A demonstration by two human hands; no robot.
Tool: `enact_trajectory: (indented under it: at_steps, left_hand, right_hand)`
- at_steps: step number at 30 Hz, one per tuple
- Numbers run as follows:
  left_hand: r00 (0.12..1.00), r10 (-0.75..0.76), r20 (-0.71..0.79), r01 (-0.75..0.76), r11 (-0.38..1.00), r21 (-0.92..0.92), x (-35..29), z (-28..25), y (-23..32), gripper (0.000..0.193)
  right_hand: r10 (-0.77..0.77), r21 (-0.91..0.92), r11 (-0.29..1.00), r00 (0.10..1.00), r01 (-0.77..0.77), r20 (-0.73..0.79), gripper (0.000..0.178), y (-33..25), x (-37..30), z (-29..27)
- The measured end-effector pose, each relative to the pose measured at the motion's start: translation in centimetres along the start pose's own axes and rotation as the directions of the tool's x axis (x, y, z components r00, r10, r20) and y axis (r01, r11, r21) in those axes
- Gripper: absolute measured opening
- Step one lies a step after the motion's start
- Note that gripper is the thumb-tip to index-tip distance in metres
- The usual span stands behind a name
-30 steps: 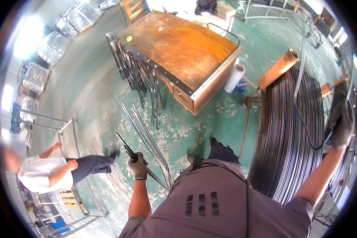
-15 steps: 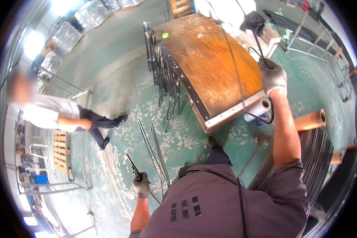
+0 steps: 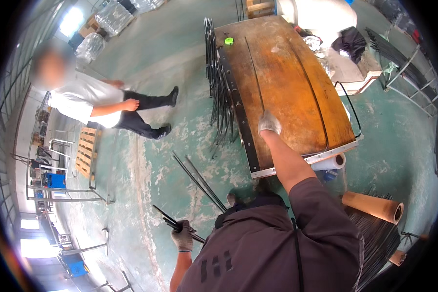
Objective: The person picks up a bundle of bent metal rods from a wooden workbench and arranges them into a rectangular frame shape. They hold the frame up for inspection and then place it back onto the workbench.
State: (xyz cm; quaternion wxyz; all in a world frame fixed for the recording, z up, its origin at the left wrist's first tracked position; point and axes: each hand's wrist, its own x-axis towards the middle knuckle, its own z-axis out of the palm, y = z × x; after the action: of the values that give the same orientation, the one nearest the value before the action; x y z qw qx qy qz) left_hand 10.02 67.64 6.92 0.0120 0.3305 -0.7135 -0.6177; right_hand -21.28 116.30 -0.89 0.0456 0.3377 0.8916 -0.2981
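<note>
Head view: grey-gloved left hand (image 3: 182,237) closed round thin black metal rods (image 3: 172,222); grey-gloved right hand (image 3: 269,122) over worn brown wooden table (image 3: 280,73), at long slender black bar (image 3: 255,70), cannot tell finger closure.

Wooden pallet (image 3: 86,152) near co-worker (image 3: 85,99); dark bundle (image 3: 351,43), perhaps cloth.

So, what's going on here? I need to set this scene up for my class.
A person in gloves is handling thin dark rods at a wooden table. Their left hand grips a few rods beside their body. Their right hand is over the tabletop, at the near end of a long, thin rod; its exact grip is unclear. More black rods hang along the table's left side. Another person in a white shirt stands off to the left.
</note>
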Motion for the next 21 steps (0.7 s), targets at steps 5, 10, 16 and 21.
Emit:
enact_trajectory:
  at_steps: [5, 10, 16, 21]
  left_hand:
    - [0.998, -0.055, -0.014, 0.055, 0.998, 0.022, -1.2, 1.8, -0.7, 0.014]
    - [0.989, -0.140, -0.040, 0.141, 0.990, 0.017, -0.8, 1.5, -3.5, 0.011]
    - [0.992, -0.103, 0.076, 0.080, 0.961, 0.266, -0.3, 5.0, -1.6, 0.012]
    - [0.974, -0.179, 0.139, 0.114, 0.918, 0.381, 0.6, 6.0, -1.6, 0.014]
  right_hand:
    - [-0.305, -0.149, 0.946, 0.945, 0.286, -0.118, 0.045, 7.3, -3.0, 2.8]
    - [-0.068, -0.277, 0.961, 0.971, 0.002, -0.228, 0.038, 14.5, -11.5, -4.5]
    - [-0.084, -0.061, 0.996, 0.864, 0.062, -0.497, 0.021, 23.0, -9.9, -2.2]
    - [-0.224, -0.048, 0.974, 0.917, 0.221, -0.331, 0.013, 25.1, -10.2, -4.4]
